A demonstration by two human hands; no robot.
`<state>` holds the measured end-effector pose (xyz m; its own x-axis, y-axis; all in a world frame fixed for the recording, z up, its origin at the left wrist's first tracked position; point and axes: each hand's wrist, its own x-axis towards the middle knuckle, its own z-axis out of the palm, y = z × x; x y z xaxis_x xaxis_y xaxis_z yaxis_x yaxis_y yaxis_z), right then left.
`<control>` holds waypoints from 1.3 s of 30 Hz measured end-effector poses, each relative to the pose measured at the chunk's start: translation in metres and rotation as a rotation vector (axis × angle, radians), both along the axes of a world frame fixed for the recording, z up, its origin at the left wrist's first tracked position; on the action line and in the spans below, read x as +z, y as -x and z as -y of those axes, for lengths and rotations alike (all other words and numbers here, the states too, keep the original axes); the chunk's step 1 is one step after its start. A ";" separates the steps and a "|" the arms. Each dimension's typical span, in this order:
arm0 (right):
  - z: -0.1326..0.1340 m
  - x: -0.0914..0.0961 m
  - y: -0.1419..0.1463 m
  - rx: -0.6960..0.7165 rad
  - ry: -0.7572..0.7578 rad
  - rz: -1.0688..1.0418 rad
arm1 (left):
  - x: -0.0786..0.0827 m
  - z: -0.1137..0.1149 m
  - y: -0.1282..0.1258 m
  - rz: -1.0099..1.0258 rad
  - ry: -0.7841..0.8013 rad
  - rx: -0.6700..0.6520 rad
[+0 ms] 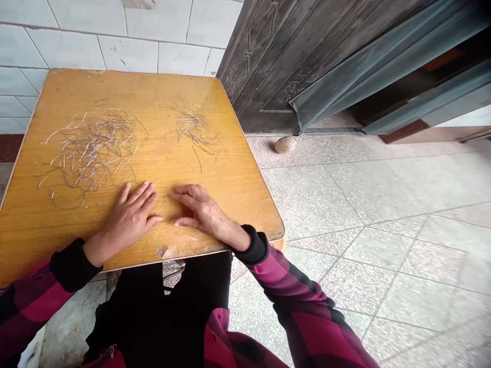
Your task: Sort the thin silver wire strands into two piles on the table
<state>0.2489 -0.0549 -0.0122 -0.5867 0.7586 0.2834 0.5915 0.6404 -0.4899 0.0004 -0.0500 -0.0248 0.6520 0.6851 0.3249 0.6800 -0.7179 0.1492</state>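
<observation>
My left hand (131,214) lies palm down near the front of the wooden table, its fingers stretched out. Opposite it, my right hand (205,210) rests on its side with the thumb apart from the bent fingers, and I see nothing between them. One thin wire (161,206) lies on the wood between the two hands, close to the left thumb. Beyond the left hand spreads a large tangled pile of thin wire pieces (95,145). A smaller loose pile of wires (195,128) sits farther back on the right.
The yellow-brown table (161,102) has a chipped front edge and stands against a white tiled wall (130,53). To the right are a dark carved door (264,66), a grey-green curtain (345,76) and a ball (285,144) on the tiled floor (383,204).
</observation>
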 end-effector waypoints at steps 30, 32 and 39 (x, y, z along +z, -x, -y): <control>0.069 -0.005 -0.005 -0.340 -0.062 -0.188 | 0.014 -0.022 0.036 0.275 -0.154 0.153; 0.077 -0.011 0.000 -0.375 -0.053 -0.211 | 0.017 -0.028 0.046 0.329 -0.177 0.199; 0.070 -0.011 0.015 -0.375 -0.049 -0.047 | 0.023 -0.035 0.061 0.449 -0.210 0.274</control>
